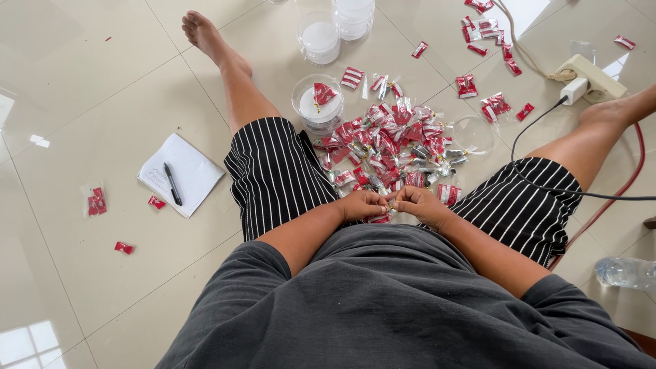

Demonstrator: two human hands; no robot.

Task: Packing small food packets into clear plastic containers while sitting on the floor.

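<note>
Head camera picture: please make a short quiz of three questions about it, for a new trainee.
1. True or false: the pen lies on the white notepad.
2. What do the left hand and right hand pinch together?
A. a small packet
B. a bottle
3. Where does the pile of red sachets lie?

Key: 1 true. 2 A. 3 On the tiled floor, between the legs.

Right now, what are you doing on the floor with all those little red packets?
A person sits on the tiled floor with legs spread. The left hand and right hand meet over one small packet and pinch it between their fingers. Just ahead lies a pile of red and clear packets. Beside it stands a clear round container with one packet on top. A notepad with a pen lies off to the side.
</note>
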